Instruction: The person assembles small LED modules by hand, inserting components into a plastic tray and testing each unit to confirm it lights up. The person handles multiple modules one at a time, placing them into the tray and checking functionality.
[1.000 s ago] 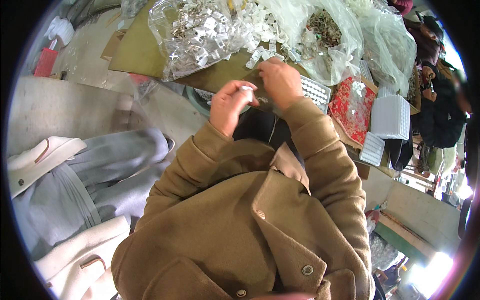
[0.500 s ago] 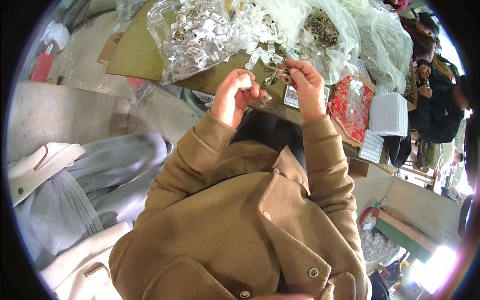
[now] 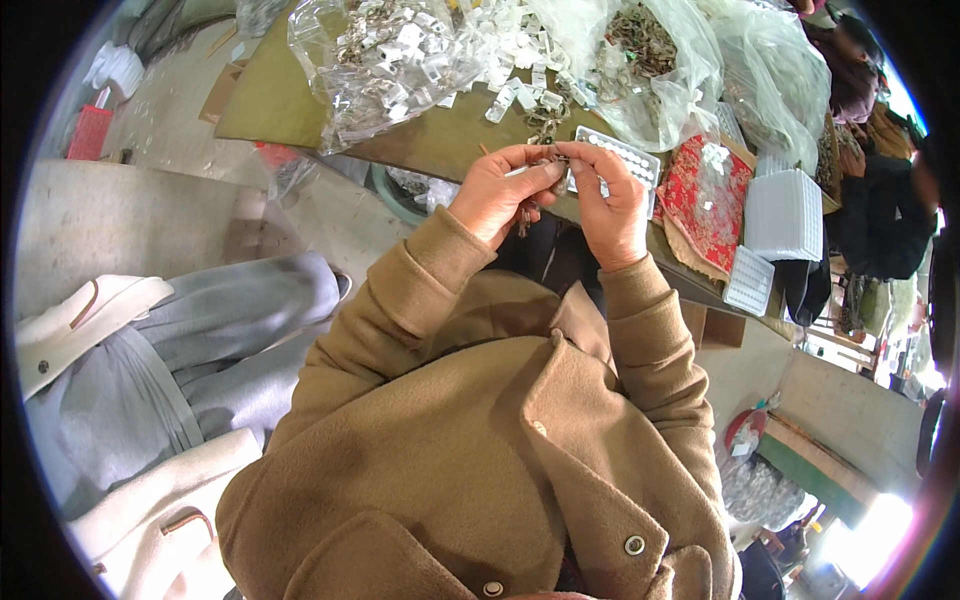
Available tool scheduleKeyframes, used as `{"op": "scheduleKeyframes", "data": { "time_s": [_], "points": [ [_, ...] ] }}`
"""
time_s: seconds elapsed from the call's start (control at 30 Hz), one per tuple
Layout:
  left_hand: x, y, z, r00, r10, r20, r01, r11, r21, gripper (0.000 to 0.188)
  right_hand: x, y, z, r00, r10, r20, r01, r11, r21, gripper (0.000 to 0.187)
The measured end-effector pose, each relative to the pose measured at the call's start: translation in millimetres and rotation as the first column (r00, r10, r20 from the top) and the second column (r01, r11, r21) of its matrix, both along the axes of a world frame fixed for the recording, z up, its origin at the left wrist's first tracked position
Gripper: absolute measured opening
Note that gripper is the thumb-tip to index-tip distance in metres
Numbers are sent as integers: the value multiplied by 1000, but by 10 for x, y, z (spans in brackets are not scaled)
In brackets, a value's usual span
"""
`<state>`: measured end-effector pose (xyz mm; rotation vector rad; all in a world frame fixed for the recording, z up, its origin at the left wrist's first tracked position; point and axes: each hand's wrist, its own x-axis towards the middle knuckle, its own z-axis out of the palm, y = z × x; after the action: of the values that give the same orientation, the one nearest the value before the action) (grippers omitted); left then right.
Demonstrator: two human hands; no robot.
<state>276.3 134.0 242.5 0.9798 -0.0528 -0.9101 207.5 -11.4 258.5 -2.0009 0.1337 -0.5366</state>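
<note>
My left hand (image 3: 500, 195) and my right hand (image 3: 614, 210) meet at the table's near edge, fingertips pinched together on a small metal part (image 3: 560, 180). Fingers cover most of that part, so its exact kind does not show. A sliver of a white plastic piece (image 3: 517, 171) peeks out from my left fingers. Below them dangle small brownish metal bits (image 3: 525, 220). Just beyond the hands lies a little heap of metal parts (image 3: 546, 122). Right behind my right hand is a white tray (image 3: 645, 165) with rows of round cells.
Clear bags of white plastic pieces (image 3: 405, 60) and of metal parts (image 3: 640, 45) cover the far side of the olive table (image 3: 270, 105). To the right lie a red patterned cloth (image 3: 703, 205) and stacked white trays (image 3: 785, 215). A person in grey trousers (image 3: 240, 305) is at left; others work at far right.
My hands have come together from apart, the left moving right and the right dropping slightly. The white piece in my left hand is now mostly hidden. More of the white tray shows.
</note>
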Motion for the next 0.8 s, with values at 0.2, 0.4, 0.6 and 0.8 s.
{"op": "scheduleKeyframes", "data": {
  "time_s": [0.2,0.4,0.6,0.8],
  "points": [
    [-75,-64,-62,994,-102,29,100,992,76,11,-154,-189,-121,997,28,-69,33,665,746,20],
    [-144,-117,21,986,-160,42,157,986,62,6,-350,-393,-45,990,124,-70,-67,842,536,21],
    [-295,-278,57,983,-176,57,164,972,166,6,-543,-506,68,972,202,-122,-179,968,175,19],
    [-409,-394,57,966,-194,173,150,960,237,8,-669,-560,-67,971,192,-143,-125,915,384,14]
  ]
}}
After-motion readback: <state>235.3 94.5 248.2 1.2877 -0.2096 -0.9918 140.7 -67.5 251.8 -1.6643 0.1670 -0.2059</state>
